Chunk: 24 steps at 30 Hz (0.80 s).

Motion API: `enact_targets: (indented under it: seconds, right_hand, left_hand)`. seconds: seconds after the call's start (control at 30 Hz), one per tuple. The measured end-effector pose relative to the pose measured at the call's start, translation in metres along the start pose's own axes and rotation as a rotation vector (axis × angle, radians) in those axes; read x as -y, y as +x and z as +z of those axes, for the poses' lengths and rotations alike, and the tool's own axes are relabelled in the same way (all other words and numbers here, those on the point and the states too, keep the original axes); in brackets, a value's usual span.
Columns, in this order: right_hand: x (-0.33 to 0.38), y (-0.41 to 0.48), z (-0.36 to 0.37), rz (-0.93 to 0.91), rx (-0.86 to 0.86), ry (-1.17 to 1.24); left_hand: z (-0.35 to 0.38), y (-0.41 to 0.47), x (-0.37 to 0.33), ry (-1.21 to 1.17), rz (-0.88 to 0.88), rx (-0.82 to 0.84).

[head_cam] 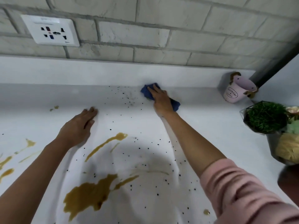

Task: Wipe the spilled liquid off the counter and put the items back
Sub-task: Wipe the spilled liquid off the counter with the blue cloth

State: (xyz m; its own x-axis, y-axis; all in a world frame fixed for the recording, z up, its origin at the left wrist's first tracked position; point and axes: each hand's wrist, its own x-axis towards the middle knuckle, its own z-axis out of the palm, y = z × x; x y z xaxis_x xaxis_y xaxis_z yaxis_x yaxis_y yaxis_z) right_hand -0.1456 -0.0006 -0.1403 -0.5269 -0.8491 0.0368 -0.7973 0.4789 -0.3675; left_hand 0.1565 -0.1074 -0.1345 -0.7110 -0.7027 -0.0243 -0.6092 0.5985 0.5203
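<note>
A white counter (202, 120) carries brown spilled liquid: a big puddle (87, 194) near the front, a long streak (106, 143) in the middle and smaller splashes (9, 160) at the left. Small black specks (129, 101) are scattered over the middle and back. My right hand (161, 101) presses flat on a blue cloth (148, 92) at the back of the counter, by the upstand. My left hand (79, 126) rests palm down on the bare counter, fingers together, holding nothing.
A pink metal pot (236, 90) stands in the back right corner. A green plant in a dark wire holder (265, 118) and a bowl of yellow and green stuff (289, 149) sit along the right edge. A wall socket (51, 30) is on the brick wall.
</note>
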Motion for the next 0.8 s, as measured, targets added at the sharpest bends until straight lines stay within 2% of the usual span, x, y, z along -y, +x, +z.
enact_targets:
  seconds: [0.13, 0.23, 0.37, 0.47, 0.53, 0.67, 0.8]
  right_hand:
    - [0.023, -0.029, 0.011, -0.218, -0.003, 0.046]
    - [-0.004, -0.072, 0.006, -0.358, -0.030, 0.046]
    - [-0.037, -0.066, -0.015, -0.169, -0.079, 0.032]
    - [-0.018, -0.020, -0.013, -0.031, -0.053, 0.023]
    - [0.005, 0.002, -0.001, -0.016, -0.037, 0.027]
    - [0.037, 0.005, 0.016, -0.112, -0.003, 0.039]
    - [0.045, -0.042, 0.019, -0.368, -0.002, 0.065]
  left_hand:
    - [-0.001, 0.001, 0.005, 0.004, 0.010, -0.004]
    - [-0.001, 0.001, 0.008, -0.007, 0.015, -0.006]
    - [-0.001, 0.002, 0.009, 0.004, 0.021, 0.002]
    - [0.000, 0.002, 0.008, 0.015, 0.018, 0.006]
    - [0.001, 0.002, 0.008, 0.022, 0.019, 0.006]
    - [0.002, 0.003, 0.008, 0.023, 0.009, 0.004]
    - [0.000, 0.004, 0.008, 0.015, 0.005, 0.015]
